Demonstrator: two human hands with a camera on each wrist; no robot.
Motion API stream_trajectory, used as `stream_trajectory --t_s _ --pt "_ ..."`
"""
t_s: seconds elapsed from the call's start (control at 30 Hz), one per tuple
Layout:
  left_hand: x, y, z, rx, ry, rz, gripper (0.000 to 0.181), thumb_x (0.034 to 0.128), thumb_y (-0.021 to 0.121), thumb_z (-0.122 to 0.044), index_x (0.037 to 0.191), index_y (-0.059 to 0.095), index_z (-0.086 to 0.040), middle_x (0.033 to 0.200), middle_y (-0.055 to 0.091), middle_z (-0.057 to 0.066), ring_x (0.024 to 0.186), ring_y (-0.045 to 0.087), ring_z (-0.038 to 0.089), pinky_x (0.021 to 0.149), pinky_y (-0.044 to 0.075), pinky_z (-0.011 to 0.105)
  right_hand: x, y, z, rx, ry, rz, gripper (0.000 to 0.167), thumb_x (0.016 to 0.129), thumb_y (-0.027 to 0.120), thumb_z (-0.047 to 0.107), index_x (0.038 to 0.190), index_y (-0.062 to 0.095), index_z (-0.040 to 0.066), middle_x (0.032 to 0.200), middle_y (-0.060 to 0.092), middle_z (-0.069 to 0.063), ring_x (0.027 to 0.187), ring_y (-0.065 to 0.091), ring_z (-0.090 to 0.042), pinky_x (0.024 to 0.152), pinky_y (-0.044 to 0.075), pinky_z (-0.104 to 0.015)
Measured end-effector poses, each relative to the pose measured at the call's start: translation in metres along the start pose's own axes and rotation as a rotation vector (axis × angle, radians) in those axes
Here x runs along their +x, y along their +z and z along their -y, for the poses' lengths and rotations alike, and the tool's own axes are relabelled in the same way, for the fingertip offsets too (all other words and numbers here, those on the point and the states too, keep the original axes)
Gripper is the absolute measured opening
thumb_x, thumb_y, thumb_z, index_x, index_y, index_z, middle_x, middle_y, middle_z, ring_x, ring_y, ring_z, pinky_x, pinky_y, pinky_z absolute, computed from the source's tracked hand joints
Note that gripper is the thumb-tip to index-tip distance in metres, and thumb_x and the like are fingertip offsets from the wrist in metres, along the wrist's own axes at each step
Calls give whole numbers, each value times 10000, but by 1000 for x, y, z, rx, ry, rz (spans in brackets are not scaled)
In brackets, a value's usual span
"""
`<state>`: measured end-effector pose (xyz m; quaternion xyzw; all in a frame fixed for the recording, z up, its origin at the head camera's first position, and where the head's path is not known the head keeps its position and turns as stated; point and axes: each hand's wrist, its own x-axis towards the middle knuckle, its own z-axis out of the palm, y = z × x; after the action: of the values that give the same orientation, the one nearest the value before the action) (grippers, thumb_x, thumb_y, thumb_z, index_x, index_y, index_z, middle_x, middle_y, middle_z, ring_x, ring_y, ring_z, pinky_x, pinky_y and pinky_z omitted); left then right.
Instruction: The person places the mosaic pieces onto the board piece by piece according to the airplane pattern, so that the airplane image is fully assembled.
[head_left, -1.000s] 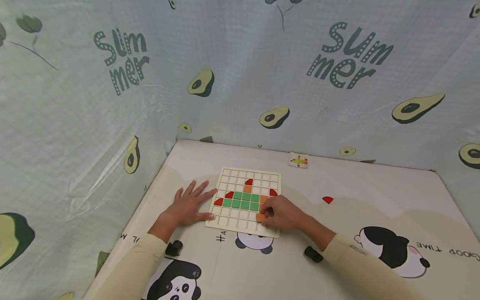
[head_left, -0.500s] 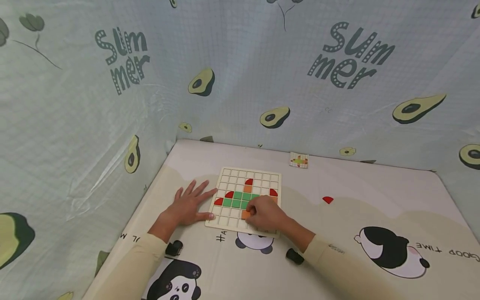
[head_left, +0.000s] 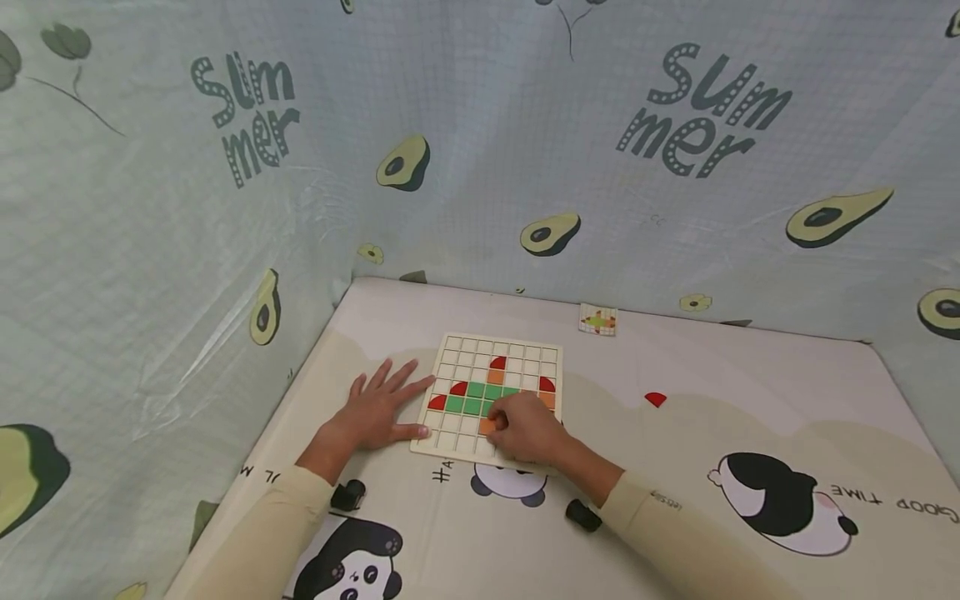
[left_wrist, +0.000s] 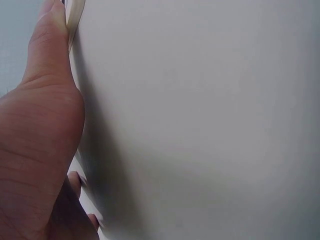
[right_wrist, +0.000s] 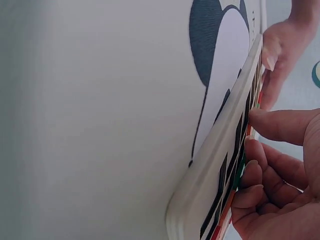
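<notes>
A pale square grid board (head_left: 527, 357) lies on the table, with green square tiles (head_left: 472, 406), red quarter-circle tiles (head_left: 437, 403) and orange square tiles (head_left: 496, 377) in its cells. Over the front part of the board, my right hand (head_left: 528, 429) pinches an orange square tile (head_left: 487, 426) between thumb and fingers, just below the green rows. That hand hides some cells. Spread flat, my left hand (head_left: 377, 412) touches the board's left edge with thumb and a fingertip. In the right wrist view, the right thumb (right_wrist: 285, 124) and curled fingers are at the board's surface.
A loose red quarter-circle tile (head_left: 656, 400) lies right of the board. Behind the board, a small pattern card (head_left: 597, 320) lies near the back wall (head_left: 480, 167). Panda and dog drawings decorate the table cover (head_left: 675, 517). Black wrist devices (head_left: 582, 517) hang under both wrists.
My right hand has slid left across the board with the orange tile, then slightly further up and left. The left hand has stayed put at the edge.
</notes>
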<state>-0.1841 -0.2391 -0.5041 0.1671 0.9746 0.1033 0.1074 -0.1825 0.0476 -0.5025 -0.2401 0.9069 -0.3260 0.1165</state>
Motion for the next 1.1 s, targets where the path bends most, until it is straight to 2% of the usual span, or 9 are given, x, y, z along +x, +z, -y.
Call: stream_trajectory --t_s 0.17,0.3,0.47,0.6,0.7,0.8,0.97,1.1 --pt "0 0 0 -4 -4 8 860 904 721 -604 1624 366 -295 1756 204 114 1605 132 506 1208 167 779 -5 -7 -1 9 20 -1 173 892 789 124 1049 780 52 768 629 41 737 547 -100 627 447 -216" --pt "1 0 -1 -3 -8 14 870 899 725 -606 1628 358 -304 1759 193 109 1609 119 502 1212 163 777 -15 -26 -17 27 59 -46 146 893 774 105 1033 774 65 778 622 25 748 545 -119 654 448 -234" --pt "1 1 1 6 -13 15 864 902 717 -612 1627 359 -307 1759 194 107 1610 119 500 1215 162 775 -35 -61 -62 0 165 -127 174 916 765 107 1082 767 55 863 655 -21 830 560 -169 710 485 -273" --pt "1 0 1 6 -7 18 866 905 714 -612 1629 355 -301 1758 195 113 1606 121 507 1213 163 777 -60 -94 -105 -55 229 -201 215 920 734 80 1122 747 10 934 688 -86 867 582 -213 735 493 -314" --pt "1 -2 0 -4 -7 14 862 904 720 -602 1626 364 -293 1756 200 118 1604 123 510 1212 160 779 -78 -118 -132 -78 248 -238 223 910 727 51 1123 743 -16 963 697 -138 856 583 -228 713 482 -329" --pt "0 -3 1 -6 -4 12 863 901 725 -594 1623 371 -282 1751 210 127 1601 127 516 1209 163 781 -92 -134 -151 -88 246 -235 244 894 734 35 1134 750 -2 995 691 -158 844 559 -222 693 464 -323" --pt "-1 -3 1 -1 -2 11 872 898 724 -596 1626 364 -277 1749 213 136 1599 124 519 1209 164 780 -101 -140 -168 -90 221 -193 288 887 776 82 1166 750 12 1039 695 -169 878 576 -234 735 471 -334" --pt "0 -3 -1 2 -2 14 871 900 724 -599 1626 364 -280 1749 217 132 1602 127 514 1212 162 780 -99 -136 -171 -96 269 -178 284 885 807 162 1106 739 -2 1024 712 -166 911 616 -260 757 497 -340"
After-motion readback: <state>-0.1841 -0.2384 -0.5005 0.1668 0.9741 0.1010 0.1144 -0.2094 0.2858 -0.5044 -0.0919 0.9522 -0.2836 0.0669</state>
